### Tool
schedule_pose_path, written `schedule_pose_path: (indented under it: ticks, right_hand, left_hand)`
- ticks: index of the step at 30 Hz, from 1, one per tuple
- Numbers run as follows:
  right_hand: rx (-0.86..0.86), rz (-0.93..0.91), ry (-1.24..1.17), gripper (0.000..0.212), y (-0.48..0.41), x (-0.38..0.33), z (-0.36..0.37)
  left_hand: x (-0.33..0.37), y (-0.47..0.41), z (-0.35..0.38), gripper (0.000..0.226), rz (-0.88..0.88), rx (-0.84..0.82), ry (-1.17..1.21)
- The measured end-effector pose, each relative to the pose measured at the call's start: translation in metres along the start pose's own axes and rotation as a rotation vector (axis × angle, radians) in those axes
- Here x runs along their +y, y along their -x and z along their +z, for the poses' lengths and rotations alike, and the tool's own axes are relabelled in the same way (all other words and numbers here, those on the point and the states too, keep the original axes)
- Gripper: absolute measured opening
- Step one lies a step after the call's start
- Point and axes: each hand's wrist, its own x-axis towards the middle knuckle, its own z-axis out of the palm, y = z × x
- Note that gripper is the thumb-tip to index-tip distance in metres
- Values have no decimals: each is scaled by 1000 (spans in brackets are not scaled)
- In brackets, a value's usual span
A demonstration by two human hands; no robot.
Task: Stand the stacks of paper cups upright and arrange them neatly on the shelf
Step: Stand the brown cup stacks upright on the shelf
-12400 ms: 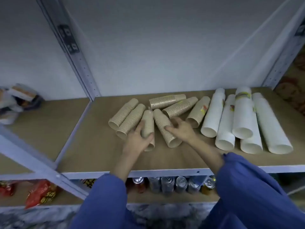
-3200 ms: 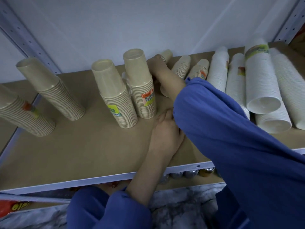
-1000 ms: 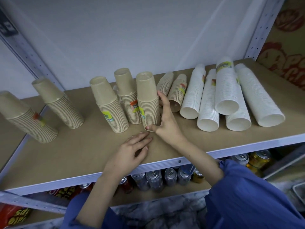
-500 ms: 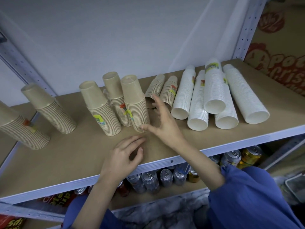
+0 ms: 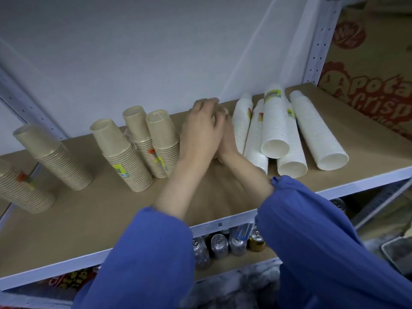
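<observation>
A: Dim, cool, diffuse light. Source can't be made out. No glare on the back wall (image 5: pixel 156 52).
B: Shadows?
A: Soft ones only, at the base of the brown cup stacks (image 5: pixel 124 157). The lower shelf (image 5: pixel 256 255) is darker.
B: Sharpness?
A: Left grip (image 5: pixel 200 134) and right grip (image 5: pixel 228 139) are motion-smeared, with streaks on the shelf (image 5: pixel 89 219) below them. White cup stacks (image 5: pixel 276 126) are crisper. Wide-angle bend: the upright (image 5: pixel 321 41) at upper right leans, and the left-edge stacks splay outward.

Left hand (image 5: pixel 200 134), right hand (image 5: pixel 228 139) moved onto lying stacks (image 5: pixel 223 111).
</observation>
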Motion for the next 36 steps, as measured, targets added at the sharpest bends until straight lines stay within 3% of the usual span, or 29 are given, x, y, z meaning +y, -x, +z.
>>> schedule_pose_path:
  ticks: [4,10,17,25,29,33,36]
  right_hand:
    - [-82,14,225,41,-13,6,10]
    - [-145,147,189,64,-16,7,-7]
    - [-279,194,375,34,-28,2,-36]
    - [-318,213,443,29,-52,-2,-25]
    - [-417,236,548,33,-59,-2,-17]
    - [-443,293,507,44,-56,0,-19]
    - [-456,342,437,63,-55,6,-19]
  left_hand:
    - [-14,-37,20,40,-163,-146,-111]
    - [-45,-61,44,40,-355,-302,-167]
    - [-68,-71,63,45,-586,-493,-206]
    - [-70,-75,66,42,-606,-503,-239]
    - [-74,-74,65,41,-594,-459,-239]
    - [-75,-66,63,39,-567,-341,-234]
    - [-68,-60,60,58,-538,-282,-199]
